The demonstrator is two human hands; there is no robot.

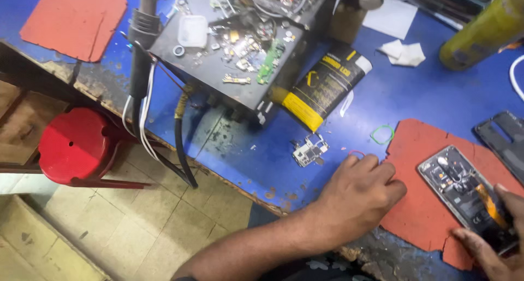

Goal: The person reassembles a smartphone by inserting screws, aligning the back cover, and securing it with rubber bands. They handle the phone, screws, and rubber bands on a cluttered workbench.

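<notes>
- The opened phone (464,189), back cover off with its insides showing, lies tilted on a red mat (423,204) at the right end of the blue bench (262,161); its lower end is covered by the right hand, so that part cannot be made out.
- The right hand (499,240) is cut off by the frame's right and bottom edges; its fingers (510,199) rest on the phone's lower end, the thumb against its near edge, steadying it.
- The left hand (357,196) lies knuckles up on the bench at the mat's left edge, fingers curled together; whether they pinch anything is hidden beneath the hand.
- A small circuit board (309,151) sits on the bench just beyond the left hand, its details too fine to read.
- A green rubber band (382,134) lies beside the mat's far edge.
- A dark back cover (505,136) is cut off at the right edge.
- A black-and-yellow packet (322,87) leans against a black box (229,79) strewn with small parts.
- A red stool (76,144) stands on the floor to the left, below the bench.
</notes>
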